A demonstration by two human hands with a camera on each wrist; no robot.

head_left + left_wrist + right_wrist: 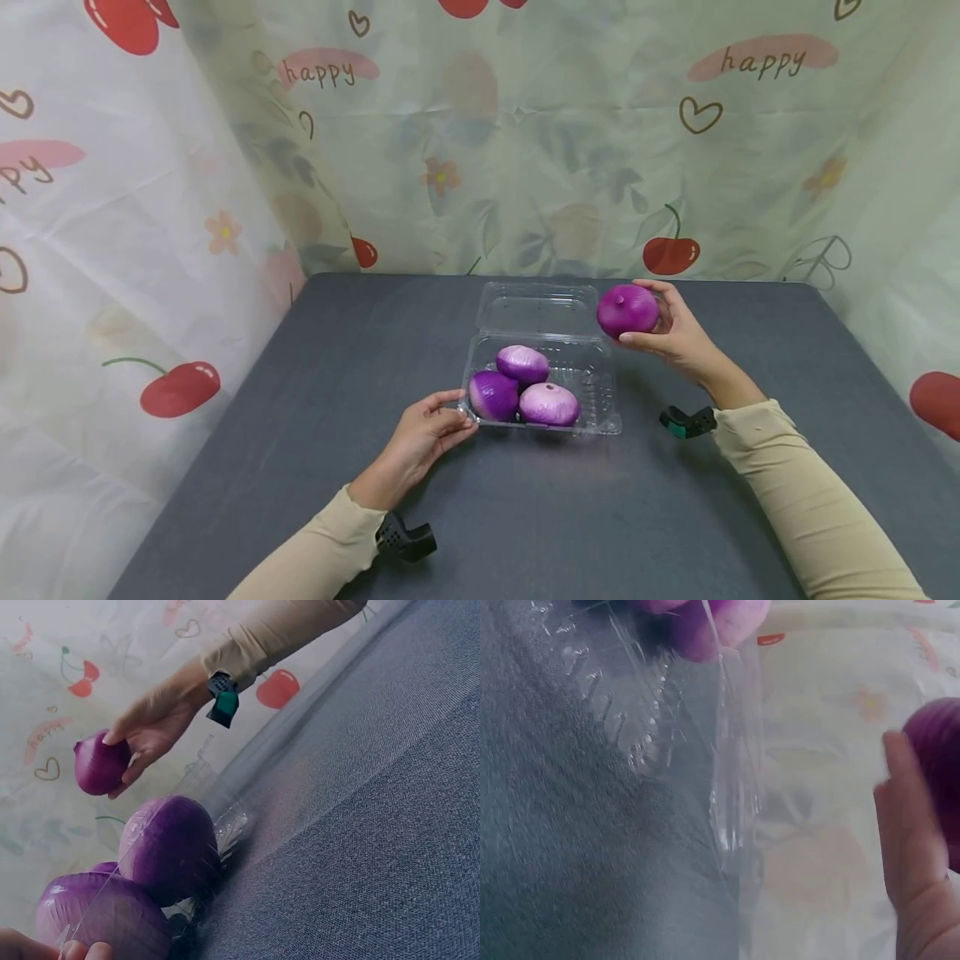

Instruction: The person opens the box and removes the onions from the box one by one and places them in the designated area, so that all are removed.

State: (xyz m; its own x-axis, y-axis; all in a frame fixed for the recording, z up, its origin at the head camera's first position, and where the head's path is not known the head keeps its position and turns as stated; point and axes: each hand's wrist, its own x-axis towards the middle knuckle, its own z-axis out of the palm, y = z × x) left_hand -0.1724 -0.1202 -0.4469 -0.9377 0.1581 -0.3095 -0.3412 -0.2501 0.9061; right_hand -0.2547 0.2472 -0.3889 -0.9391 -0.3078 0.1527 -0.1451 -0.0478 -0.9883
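Three onions [550, 405] sit together in an open clear container [617, 392], head view, centre of frame. Left hand [420, 442] pinches its front-left corner; right hand [678, 329] grips a fourth onion [627, 309] right of the lid [536, 308], upper right of centre. Risk: thin plastic probably flexes or skids on the table [315, 375] if the corner gets tugged.

Left wrist view: fourth onion hangs upper left, thumb and fingers round it. Round and smooth, so could slip if grip loosens.

Right wrist view: that onion is cut off at right edge; container near top. Low pass could snag its rim.
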